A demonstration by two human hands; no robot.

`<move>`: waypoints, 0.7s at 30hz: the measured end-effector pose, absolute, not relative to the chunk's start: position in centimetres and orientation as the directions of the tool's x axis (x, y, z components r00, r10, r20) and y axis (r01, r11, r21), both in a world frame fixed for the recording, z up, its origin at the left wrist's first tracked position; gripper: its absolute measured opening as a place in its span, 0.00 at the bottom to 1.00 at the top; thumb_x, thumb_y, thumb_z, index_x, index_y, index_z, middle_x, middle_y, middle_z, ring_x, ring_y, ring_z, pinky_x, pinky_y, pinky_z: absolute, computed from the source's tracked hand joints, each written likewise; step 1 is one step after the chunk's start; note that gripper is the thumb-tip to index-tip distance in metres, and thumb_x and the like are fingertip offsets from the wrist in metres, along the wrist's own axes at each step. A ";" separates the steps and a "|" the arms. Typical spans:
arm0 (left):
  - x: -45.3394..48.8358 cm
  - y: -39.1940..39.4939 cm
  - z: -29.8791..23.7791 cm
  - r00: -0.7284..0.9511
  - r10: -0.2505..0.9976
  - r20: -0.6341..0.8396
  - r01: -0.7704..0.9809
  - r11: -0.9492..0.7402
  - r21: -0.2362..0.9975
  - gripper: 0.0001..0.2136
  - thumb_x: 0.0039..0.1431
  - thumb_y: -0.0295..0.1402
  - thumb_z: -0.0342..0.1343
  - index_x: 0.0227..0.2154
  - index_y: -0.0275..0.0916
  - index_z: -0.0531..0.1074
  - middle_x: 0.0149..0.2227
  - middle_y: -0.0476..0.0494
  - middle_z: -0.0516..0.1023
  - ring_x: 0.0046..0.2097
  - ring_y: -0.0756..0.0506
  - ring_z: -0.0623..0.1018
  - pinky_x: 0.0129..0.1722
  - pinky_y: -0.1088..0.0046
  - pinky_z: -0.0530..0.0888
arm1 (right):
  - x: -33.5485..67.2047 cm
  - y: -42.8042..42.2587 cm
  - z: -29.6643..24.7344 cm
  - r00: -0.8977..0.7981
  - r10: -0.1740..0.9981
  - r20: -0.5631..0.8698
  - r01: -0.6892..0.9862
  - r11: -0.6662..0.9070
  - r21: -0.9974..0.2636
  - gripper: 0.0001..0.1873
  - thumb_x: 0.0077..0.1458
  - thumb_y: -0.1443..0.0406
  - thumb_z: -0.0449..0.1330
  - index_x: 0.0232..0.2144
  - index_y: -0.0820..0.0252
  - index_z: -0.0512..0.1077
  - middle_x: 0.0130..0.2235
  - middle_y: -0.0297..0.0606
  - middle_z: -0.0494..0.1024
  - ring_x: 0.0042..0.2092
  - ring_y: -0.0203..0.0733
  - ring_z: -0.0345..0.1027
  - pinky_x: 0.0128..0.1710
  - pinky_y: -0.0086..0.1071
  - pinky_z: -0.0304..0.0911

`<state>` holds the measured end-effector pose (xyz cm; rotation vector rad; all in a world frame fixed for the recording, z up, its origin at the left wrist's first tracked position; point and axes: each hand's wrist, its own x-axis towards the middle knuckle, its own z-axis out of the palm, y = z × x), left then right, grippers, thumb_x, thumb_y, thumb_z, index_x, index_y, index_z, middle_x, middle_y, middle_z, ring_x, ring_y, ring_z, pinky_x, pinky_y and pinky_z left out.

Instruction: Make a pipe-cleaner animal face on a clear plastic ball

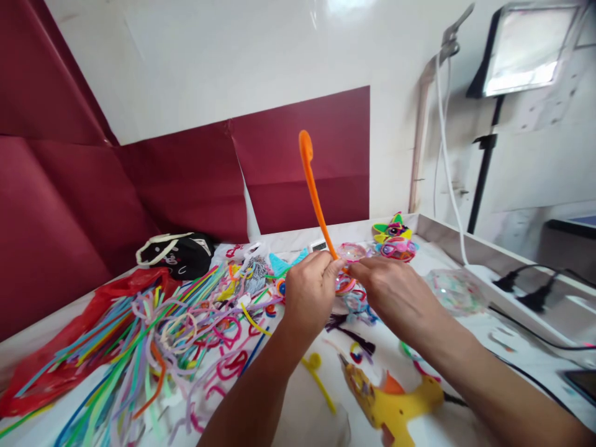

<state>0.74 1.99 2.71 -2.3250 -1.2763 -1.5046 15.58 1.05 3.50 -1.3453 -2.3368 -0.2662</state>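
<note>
Pipe cleaner (317, 202), orange, aslant above left hand (308, 290), in its pinch; right hand (395, 288) curled alongside, hold unclear.

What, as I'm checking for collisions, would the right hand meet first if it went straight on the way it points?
Most likely the left hand, which grips the orange strip, though depth between the hands is unclear.

At one o'clock, the orange stem (315, 195) is looking matt and soft. The yellow glue gun (410, 405) at five is showing smooth plastic; at eight, the red bag (51, 366) is crinkling, thin glossy plastic. Creased maroon paper (37, 62) at ten is looking mostly matt; the white wall (279, 49) at twelve is gleaming.
</note>
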 end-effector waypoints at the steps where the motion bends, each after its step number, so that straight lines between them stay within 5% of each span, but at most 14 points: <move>1: 0.9 2.0 2.6 0.177 0.602 0.779 0.677 -0.649 0.347 0.15 0.63 0.31 0.50 0.20 0.37 0.64 0.23 0.50 0.69 0.27 0.51 0.68 0.30 0.74 0.62 | 15.5 0.8 3.6 -0.434 0.795 0.423 0.876 0.483 -0.009 0.14 0.54 0.79 0.52 0.34 0.64 0.75 0.35 0.45 0.79 0.38 0.49 0.73 0.33 0.34 0.56; 5: 0.8 2.4 2.5 0.117 0.661 0.742 0.640 -0.621 0.453 0.13 0.62 0.32 0.51 0.21 0.38 0.66 0.22 0.51 0.68 0.27 0.51 0.68 0.30 0.75 0.62 | 15.5 1.1 3.2 -0.437 0.783 0.443 0.861 0.506 -0.045 0.14 0.55 0.79 0.52 0.36 0.66 0.74 0.35 0.45 0.78 0.37 0.49 0.72 0.32 0.35 0.56; 8: 0.3 2.8 2.8 -0.046 0.751 0.659 0.485 -0.560 0.672 0.14 0.61 0.36 0.53 0.21 0.38 0.68 0.20 0.53 0.67 0.24 0.52 0.66 0.26 0.76 0.62 | 15.4 2.2 2.3 -0.372 0.728 0.576 0.668 0.641 -0.379 0.09 0.58 0.74 0.53 0.33 0.62 0.73 0.29 0.38 0.76 0.31 0.40 0.69 0.30 0.32 0.56; 12: -0.3 3.5 2.8 -0.161 0.806 0.569 0.164 -0.547 0.821 0.14 0.59 0.41 0.55 0.24 0.37 0.69 0.19 0.53 0.68 0.22 0.53 0.67 0.23 0.78 0.63 | 14.2 2.9 1.5 -0.162 0.837 0.523 0.037 0.535 -0.844 0.08 0.54 0.61 0.62 0.32 0.60 0.72 0.25 0.32 0.74 0.26 0.35 0.66 0.25 0.28 0.59; 15: -0.3 3.7 2.6 -0.189 0.800 0.570 0.078 -0.566 0.821 0.13 0.58 0.41 0.57 0.25 0.36 0.70 0.21 0.52 0.70 0.23 0.54 0.67 0.24 0.78 0.64 | 13.2 2.5 1.5 -0.081 0.911 0.405 -0.264 0.372 -0.890 0.15 0.46 0.57 0.68 0.32 0.61 0.73 0.26 0.33 0.75 0.27 0.35 0.68 0.26 0.28 0.64; 21: 0.2 3.6 2.2 -0.217 0.799 0.561 0.044 -0.566 0.823 0.13 0.58 0.42 0.57 0.27 0.36 0.71 0.21 0.52 0.70 0.24 0.54 0.68 0.26 0.78 0.65 | 12.5 2.0 1.3 0.028 0.927 0.374 -0.398 0.354 -0.847 0.16 0.43 0.58 0.71 0.33 0.62 0.75 0.26 0.34 0.78 0.27 0.33 0.70 0.27 0.26 0.67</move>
